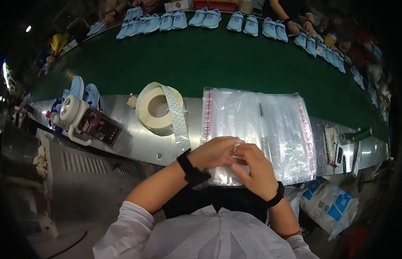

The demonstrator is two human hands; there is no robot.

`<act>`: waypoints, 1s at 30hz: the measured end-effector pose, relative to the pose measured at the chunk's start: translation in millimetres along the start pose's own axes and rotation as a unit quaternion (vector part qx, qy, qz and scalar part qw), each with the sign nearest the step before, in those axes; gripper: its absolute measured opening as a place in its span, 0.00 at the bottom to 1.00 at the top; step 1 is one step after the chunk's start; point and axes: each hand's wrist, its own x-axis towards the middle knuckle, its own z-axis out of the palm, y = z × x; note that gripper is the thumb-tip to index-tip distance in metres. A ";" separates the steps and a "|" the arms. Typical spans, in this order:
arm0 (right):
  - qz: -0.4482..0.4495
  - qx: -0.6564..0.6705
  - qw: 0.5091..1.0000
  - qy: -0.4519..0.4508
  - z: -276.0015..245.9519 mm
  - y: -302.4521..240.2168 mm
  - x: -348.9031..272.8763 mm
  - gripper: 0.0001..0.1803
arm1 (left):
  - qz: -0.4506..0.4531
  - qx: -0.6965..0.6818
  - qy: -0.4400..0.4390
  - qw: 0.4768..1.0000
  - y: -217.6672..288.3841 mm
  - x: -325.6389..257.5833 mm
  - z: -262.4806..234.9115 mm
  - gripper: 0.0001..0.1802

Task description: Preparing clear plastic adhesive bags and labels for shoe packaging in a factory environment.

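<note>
Your left hand [216,152] and right hand [255,169] pinch one clear bag [238,149], fingers closed on it, above the bag stack [257,125].

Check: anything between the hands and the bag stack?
Nothing visible. Left hand and right hand already rest on the near edge of the bag stack, pinching a small clear piece between them.

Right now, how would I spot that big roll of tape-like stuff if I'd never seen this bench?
Start at the green conveyor belt lined with light blue shoes, then drop to the silver metal ledge along its near edge. Left of the stack of clear plastic bags stands the roll. It is the only cream, ring-shaped thing there, with a loose strip trailing toward the person's left hand.
</note>
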 end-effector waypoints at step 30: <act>0.205 -0.217 0.936 0.185 -60.6 31.7 -32.5 0.17 | 0.126 0.219 0.313 0.916 -31.0 -95.4 -47.4 0.09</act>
